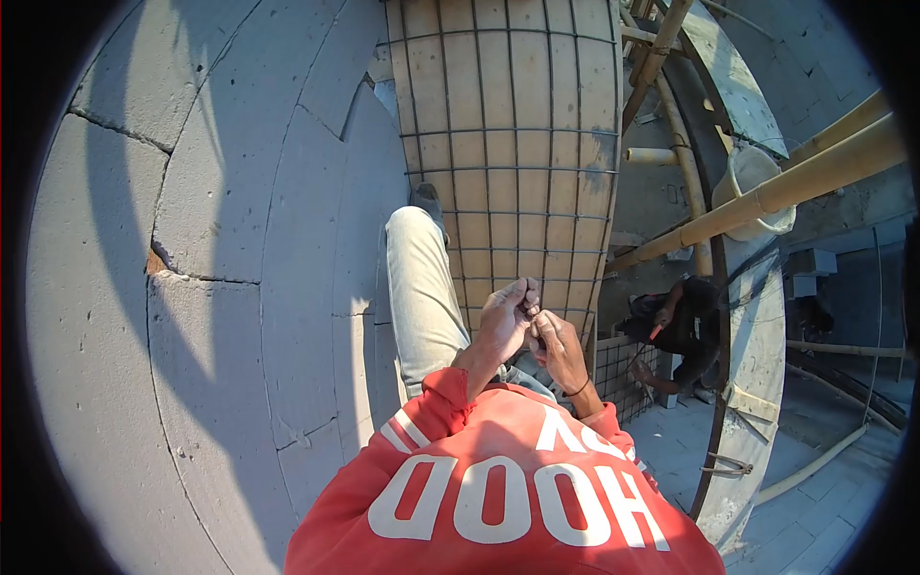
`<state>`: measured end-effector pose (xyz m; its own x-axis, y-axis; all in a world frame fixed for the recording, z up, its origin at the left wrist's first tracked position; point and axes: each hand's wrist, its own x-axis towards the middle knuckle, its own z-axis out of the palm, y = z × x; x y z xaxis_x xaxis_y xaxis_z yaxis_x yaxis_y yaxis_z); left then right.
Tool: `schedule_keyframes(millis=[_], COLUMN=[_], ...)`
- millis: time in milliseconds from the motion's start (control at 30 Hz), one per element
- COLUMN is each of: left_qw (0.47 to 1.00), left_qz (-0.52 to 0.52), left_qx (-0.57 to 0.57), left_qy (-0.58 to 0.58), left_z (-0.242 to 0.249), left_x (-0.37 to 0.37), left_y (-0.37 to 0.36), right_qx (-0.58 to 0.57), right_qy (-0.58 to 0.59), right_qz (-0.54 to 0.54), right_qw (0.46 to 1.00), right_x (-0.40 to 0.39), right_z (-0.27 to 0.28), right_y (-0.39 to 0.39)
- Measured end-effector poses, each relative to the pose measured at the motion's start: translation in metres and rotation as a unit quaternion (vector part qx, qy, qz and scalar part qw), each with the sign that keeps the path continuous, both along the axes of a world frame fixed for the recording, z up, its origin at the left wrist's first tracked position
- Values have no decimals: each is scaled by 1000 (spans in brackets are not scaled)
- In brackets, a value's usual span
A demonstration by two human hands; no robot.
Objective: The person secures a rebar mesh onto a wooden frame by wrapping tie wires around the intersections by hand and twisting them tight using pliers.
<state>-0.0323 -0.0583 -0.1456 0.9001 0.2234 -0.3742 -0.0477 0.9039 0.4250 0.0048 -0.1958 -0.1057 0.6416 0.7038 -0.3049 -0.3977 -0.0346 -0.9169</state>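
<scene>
My left hand (506, 319) and my right hand (560, 350) are close together in front of my body, fingers curled and pinched. Whatever lies between the fingertips is too small or hidden to make out. Beneath and ahead of them, a steel bar mesh (516, 129) runs along a plywood board (479, 105). The mesh bars cross in squares over the board's face. My bent leg (418, 287) in pale trousers rests beside the mesh, its dark shoe (428, 199) near the board's left edge.
A block wall (211, 335) rises on the left. Bamboo poles (824, 172), a white bucket (746, 187) and a narrow plank (752, 383) stand on the right. Lower down, another person (685, 326) crouches with a red-handled tool (655, 332) beside more mesh (628, 393).
</scene>
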Motion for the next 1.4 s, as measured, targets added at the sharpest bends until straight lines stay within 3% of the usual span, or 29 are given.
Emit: schedule_keyframes(millis=[100, 167, 200, 267, 300, 467, 600, 700, 767, 833, 900, 967, 1033, 1100, 1133, 1167, 1233, 1367, 1400], left_qw=[999, 998, 998, 982, 982, 940, 962, 947, 930, 894, 900, 844, 828, 631, 618, 604, 565, 559, 547], left_qz=[15, 22, 22, -26, -26, -119, -137, -122, -121, -120, -118, -153, -172, -198, -167, -136, -233, -225, -229], left_qx=[35, 52, 52, 164, 164, 318, 237, 296, 345, 417, 400, 494, 513, 731, 745, 759, 722, 729, 741], left_qy=[-4, 24, 24, 91, 92, 25, 7, 34, 46, 111, 128, 144, 145, 171, 188, 204, 324, 324, 315], left_z=[-4, -4, -4, 4, 7, 9, 2, 2, 0, 0, 2, 5, -5, -25, -51, -79, -96, -173, -189], left_x=[-1, -2, -1, 3, 5, 17, 25, 33, 41, 57, 78, 102, 132, 164, 178, 192, 228, 256, 260], left_y=[-1, -2, -1, 4, 8, 34, 53, 56, 66, 80, 100, 125, 157, 194, 213, 232, 272, 329, 336], right_qx=[0, 29, 30, 21, 21, 56, 108, 116, 91, 93, 91, 78, 0, -43, -46, -130, -177, -259, -264], right_qy=[23, 164, 164, 197, 198, 312, 416, 453, 420, 408, 401, 400, 315, 217, 198, 149, 140, -21, -13], right_qz=[-6, 9, 9, 28, 28, -13, -23, -52, -108, -93, -94, -109, -169, -176, -193, -221, -229, -237, -241], right_qw=[1000, 986, 986, 980, 980, 948, 903, 882, 897, 904, 907, 907, 934, 959, 960, 955, 947, 936, 934], right_x=[2, 5, 8, 13, 14, 24, 29, 35, 42, 56, 71, 91, 110, 136, 149, 161, 191, 234, 240], right_z=[-2, -6, -9, -15, -17, -9, -32, -43, -43, -53, -62, -68, -82, -136, -172, -183, -240, -344, -360], right_y=[0, -2, -4, -8, -8, 2, 9, 21, 35, 48, 65, 91, 121, 141, 149, 166, 191, 246, 260])
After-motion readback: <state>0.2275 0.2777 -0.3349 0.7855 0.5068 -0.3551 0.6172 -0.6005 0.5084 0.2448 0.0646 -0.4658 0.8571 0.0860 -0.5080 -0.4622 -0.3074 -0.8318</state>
